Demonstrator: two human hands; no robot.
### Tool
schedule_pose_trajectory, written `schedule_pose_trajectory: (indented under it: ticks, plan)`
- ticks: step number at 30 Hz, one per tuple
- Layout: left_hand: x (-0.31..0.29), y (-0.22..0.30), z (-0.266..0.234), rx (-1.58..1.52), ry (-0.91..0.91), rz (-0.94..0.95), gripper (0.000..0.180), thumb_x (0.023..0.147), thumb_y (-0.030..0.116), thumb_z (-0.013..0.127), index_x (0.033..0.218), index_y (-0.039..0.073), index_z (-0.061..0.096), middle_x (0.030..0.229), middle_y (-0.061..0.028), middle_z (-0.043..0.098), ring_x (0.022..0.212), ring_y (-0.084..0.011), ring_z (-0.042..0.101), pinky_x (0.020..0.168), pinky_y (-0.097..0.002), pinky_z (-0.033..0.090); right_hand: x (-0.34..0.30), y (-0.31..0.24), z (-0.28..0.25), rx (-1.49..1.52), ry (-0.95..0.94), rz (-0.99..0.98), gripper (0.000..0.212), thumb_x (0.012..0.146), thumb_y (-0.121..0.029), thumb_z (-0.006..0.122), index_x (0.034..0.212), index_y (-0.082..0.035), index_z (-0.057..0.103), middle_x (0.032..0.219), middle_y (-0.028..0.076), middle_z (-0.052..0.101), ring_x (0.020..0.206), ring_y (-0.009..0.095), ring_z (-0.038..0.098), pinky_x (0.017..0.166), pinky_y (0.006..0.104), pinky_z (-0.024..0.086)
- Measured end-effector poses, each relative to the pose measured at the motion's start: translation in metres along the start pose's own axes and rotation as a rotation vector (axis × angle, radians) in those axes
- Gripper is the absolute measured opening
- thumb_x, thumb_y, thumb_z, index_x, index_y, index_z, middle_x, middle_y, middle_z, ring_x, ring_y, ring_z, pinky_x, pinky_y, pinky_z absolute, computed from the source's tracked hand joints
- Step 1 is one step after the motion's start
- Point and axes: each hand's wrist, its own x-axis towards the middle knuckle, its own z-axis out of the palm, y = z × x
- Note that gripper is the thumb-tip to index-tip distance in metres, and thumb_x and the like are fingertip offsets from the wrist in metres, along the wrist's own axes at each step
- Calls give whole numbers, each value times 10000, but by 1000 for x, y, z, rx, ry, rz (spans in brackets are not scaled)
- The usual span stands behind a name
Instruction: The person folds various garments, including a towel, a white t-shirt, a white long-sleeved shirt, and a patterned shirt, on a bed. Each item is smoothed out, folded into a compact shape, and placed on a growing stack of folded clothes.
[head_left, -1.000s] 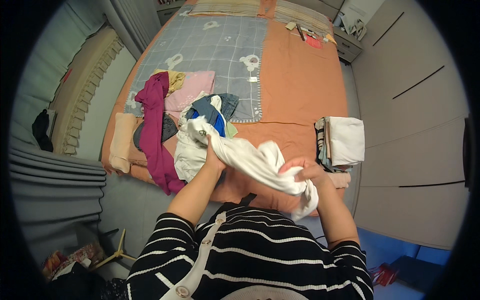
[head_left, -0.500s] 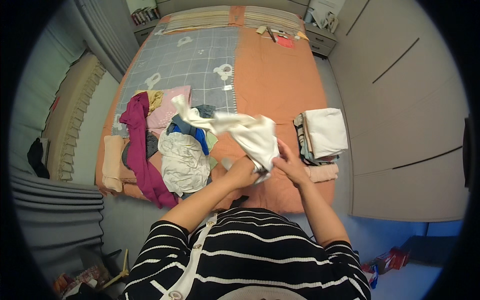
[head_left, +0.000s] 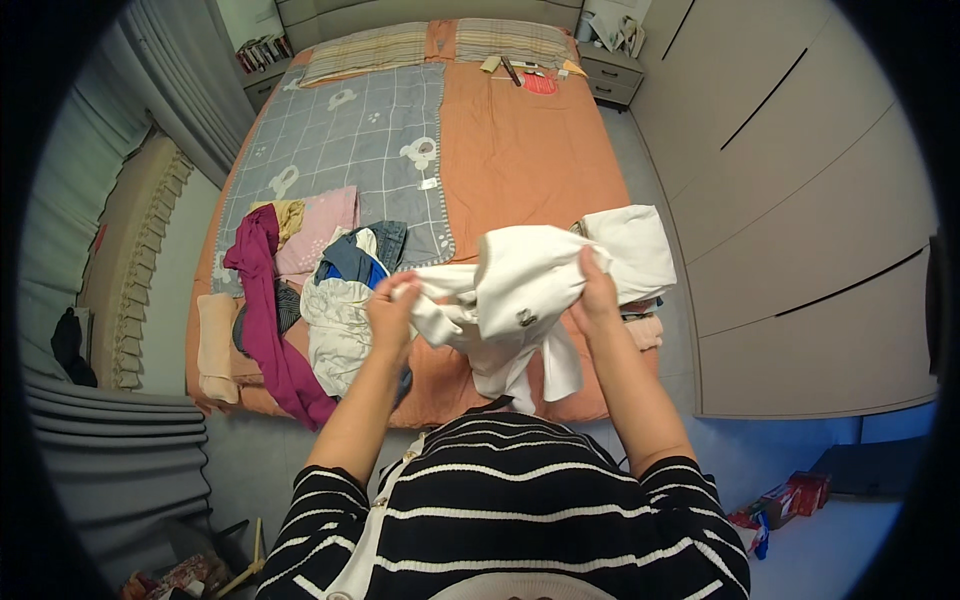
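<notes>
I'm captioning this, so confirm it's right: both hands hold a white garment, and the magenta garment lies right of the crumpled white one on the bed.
Wrong side: the head view shows the magenta garment to the left of the crumpled white one on the bed. Left hand and right hand do hold a white garment.

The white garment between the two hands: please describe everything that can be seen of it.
The white garment looks like soft fabric, with a small dark mark. It is bunched and creased, its loose ends hanging down. The left hand grips one side, the right hand the other, holding it up at the near end of the orange bed.
</notes>
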Motion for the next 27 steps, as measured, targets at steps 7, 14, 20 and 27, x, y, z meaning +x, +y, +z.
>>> schedule_pose_trajectory:
  ticks: [7, 14, 20, 27]
  plan:
    - [42, 42, -72, -33, 281, 211, 181, 821, 27, 649, 997, 15, 610, 906, -49, 611, 783, -105, 571, 718, -219, 458, 6, -47, -49, 278, -51, -205, 466, 985, -340, 401, 1295, 7, 421, 1319, 155, 478, 1216, 300, 461, 1051, 439, 347]
    - [43, 34, -44, 671, -77, 129, 173, 790, 174, 687, 906, 46, 679, 893, -51, 661, 832, -155, 605, 783, -276, 458, -2, -51, -25, 311, -197, -119, 450, 978, -312, 421, 1328, -29, 406, 1333, 148, 471, 1218, 303, 460, 1051, 472, 345]
    - [28, 12, 30, 1134, -682, 507, 958, 656, 400, 806, 1404, 53, 318, 1368, -213, 418, 1254, -348, 419, 1034, -411, 348, -25, -36, 34, 317, -372, 5, 402, 980, -275, 431, 1300, -32, 435, 1294, 125, 505, 1201, 280, 480, 1040, 443, 363]
    - [26, 11, 79, 292, -837, -77, 282, 797, 125, 728, 1006, 47, 556, 959, -48, 601, 889, -112, 569, 775, -257, 465, -30, -23, 10, 204, -399, 122, 383, 971, -250, 448, 1279, -22, 447, 1255, 139, 536, 1169, 279, 516, 1015, 426, 401]
